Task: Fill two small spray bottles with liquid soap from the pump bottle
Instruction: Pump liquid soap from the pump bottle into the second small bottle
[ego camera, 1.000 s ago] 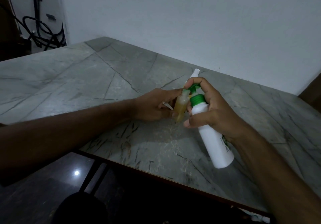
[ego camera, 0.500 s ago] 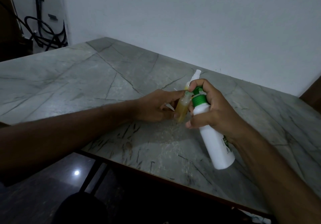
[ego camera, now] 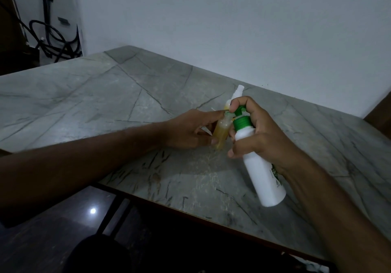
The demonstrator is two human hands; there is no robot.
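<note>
Green plastic marks the working end of the job: the right hand is wrapped around the neck of the white pump bottle, forefinger curled over its green pump head, with the bottle tilted so its base hangs out toward the person, off the marble table. The left hand is closed round a small spray bottle, steadying it with its foot on or just above the table, its open mouth right at the pump's spout. The step in hand, as I read it, is pumping soap into this bottle — it already shows yellowish liquid through most of its body (the exact level near the shoulder is hard to judge in this dim light). The next move calls for keeping spout and mouth aligned, pressing gently and stopping before it overflows, then fitting the sprayer. Behind the fingers stands a second small bottle with a white spray top, a sliver of yellow showing below — probably filled and capped, though most of it is hidden.
</note>
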